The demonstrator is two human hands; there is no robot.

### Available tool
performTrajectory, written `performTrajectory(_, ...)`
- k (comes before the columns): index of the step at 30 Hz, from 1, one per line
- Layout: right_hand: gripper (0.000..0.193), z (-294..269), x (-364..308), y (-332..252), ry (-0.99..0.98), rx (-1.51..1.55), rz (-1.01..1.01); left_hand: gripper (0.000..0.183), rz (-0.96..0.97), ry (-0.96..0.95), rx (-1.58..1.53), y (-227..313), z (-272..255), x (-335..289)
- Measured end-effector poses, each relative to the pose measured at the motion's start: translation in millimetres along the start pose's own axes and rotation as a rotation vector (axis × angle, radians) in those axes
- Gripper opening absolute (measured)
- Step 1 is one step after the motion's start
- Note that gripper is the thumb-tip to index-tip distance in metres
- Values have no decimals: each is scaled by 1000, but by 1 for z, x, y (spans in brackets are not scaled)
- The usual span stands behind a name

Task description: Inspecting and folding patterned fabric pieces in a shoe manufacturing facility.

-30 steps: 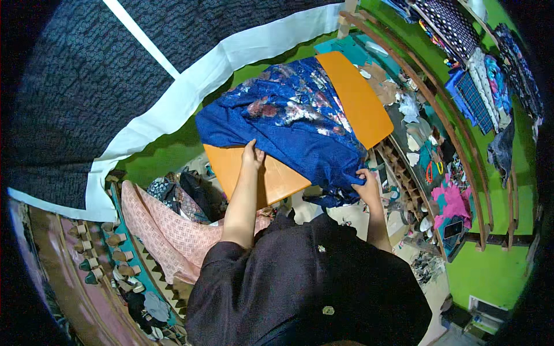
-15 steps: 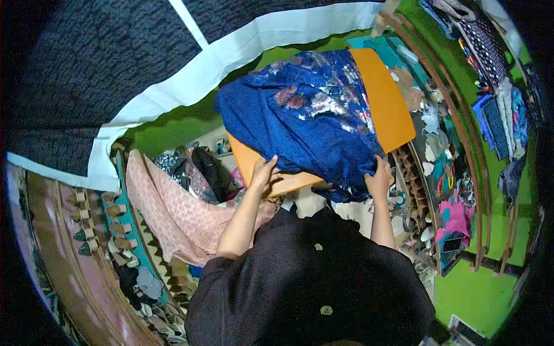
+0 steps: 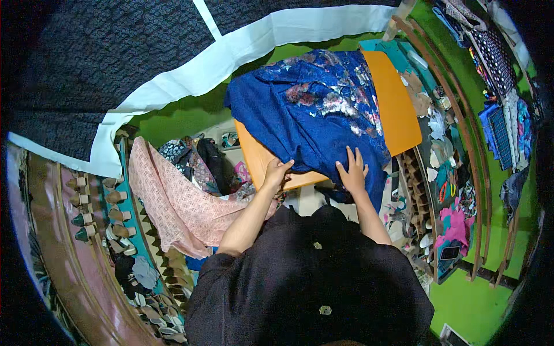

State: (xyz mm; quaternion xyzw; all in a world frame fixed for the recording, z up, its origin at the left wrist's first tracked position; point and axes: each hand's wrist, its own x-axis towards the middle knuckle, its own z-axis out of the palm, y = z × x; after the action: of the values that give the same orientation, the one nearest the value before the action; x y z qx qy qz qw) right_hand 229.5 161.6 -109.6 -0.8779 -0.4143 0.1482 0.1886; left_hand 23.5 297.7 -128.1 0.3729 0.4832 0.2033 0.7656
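The blue floral cloth [image 3: 323,130] lies spread over the orange tabletop [image 3: 399,106], and one part hangs past the near edge. The right hand [image 3: 354,175] rests upon it with fingers apart and released — perhaps to keep the folds flat. The left hand [image 3: 276,175] is at the cloth's near border, maybe for steadying it; whether its fingers pinch, I cannot tell. No label or writing is readable.

- Left hand [image 3: 276,175]: thumb extended rightward, other fingers partly hidden
- Right hand [image 3: 353,176]: palm down, fingers spread
- Left forearm [image 3: 249,224], right forearm [image 3: 372,218]: bare, angled inward
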Motion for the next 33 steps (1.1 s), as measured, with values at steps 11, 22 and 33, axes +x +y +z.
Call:
performTrajectory(11,68,9,56,15,-134,-181,-15,25,-2,216,-18,-24,44,12)
performTrajectory(22,67,-4,135,44,-76,-217,-7,12,49,383,-38,-13,87,61)
performTrajectory(33,77,-38,287,114,-223,-108,-15,21,44,328,-621,-28,103,49)
